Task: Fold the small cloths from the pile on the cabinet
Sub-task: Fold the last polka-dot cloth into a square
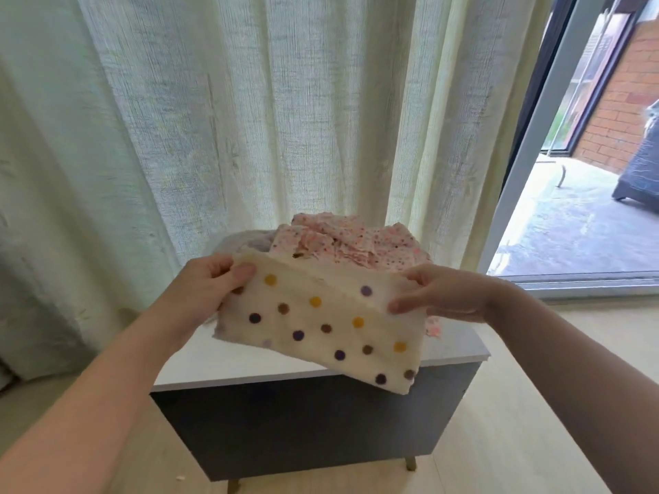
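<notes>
Two hands grip one cream spotted cloth (321,326) in the air above the cabinet (249,365). The left hand (217,285) pinches the corner at 9 o'clock, the right hand (438,294) the one at 3. Best to keep the top edge taut and level, then bring the corners together. The pink pile (349,247) lies beyond at 12.

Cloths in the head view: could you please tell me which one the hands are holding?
The cream cloth with yellow, purple and brown dots, pinched by the left hand and right hand; the pink speckled cloths lie piled behind.
</notes>
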`<action>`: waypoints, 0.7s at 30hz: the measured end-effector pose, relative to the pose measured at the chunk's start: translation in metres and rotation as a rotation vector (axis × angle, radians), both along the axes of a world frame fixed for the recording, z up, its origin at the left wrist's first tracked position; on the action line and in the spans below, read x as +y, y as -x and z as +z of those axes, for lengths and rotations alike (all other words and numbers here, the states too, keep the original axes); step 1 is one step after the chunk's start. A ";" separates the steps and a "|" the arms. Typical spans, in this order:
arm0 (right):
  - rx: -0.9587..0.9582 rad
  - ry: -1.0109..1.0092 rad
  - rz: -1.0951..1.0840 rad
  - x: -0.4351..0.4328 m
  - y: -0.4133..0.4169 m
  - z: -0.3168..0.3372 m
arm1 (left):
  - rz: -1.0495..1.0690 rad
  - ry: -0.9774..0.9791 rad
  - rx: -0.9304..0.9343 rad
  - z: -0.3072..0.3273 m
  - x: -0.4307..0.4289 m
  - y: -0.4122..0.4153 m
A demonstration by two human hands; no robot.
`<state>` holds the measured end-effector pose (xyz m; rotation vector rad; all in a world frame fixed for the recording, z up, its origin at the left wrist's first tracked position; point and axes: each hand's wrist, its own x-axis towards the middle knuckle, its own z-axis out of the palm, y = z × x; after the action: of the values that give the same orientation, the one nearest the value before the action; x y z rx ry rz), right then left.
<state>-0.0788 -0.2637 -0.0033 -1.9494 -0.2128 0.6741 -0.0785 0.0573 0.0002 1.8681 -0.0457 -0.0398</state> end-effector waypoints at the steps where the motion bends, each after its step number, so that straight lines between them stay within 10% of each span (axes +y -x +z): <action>1: -0.001 -0.055 -0.039 -0.001 -0.001 -0.004 | 0.001 0.012 0.010 -0.005 0.001 -0.001; 10: -0.779 0.449 -0.231 0.012 -0.002 -0.058 | 0.053 -0.688 -0.158 -0.066 0.003 -0.018; 15: -0.745 0.620 0.021 0.014 -0.001 -0.062 | -0.121 -1.045 -0.497 -0.074 0.012 -0.021; 21: -0.593 0.752 0.131 0.020 -0.019 -0.046 | -0.257 -0.979 -0.362 -0.066 0.013 -0.029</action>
<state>-0.0599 -0.2442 -0.0492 -2.8557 -0.5068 0.2374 -0.0493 0.0699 -0.0659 2.8133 -0.6091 0.1225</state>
